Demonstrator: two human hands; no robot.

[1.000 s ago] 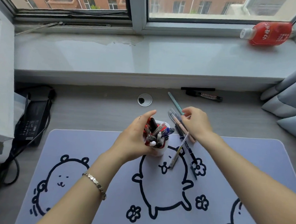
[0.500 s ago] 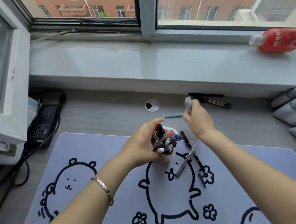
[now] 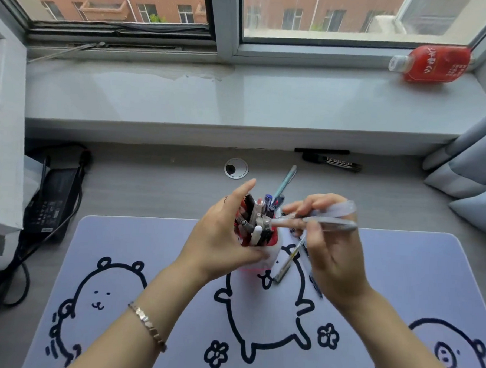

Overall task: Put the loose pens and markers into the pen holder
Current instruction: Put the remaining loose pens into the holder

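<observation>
A white pen holder with a red inside stands on the desk mat, packed with several pens. My left hand grips its left side. My right hand pinches two clear grey pens, held level, their tips over the holder's mouth. A teal pen lies on the desk just behind the holder. Another clear pen and dark pens lie on the mat under my right hand, partly hidden. A black whiteboard marker lies near the back wall.
The blue mat with bear drawings covers the near desk. A black power adapter and cables sit at the left. A cable hole is behind the holder. A red bottle lies on the sill. Grey curtain hangs at the right.
My right hand lifted two clear pens from behind the holder and carried them back over its mouth. The teal pen shifted on the desk. My left hand kept hold of the holder.
</observation>
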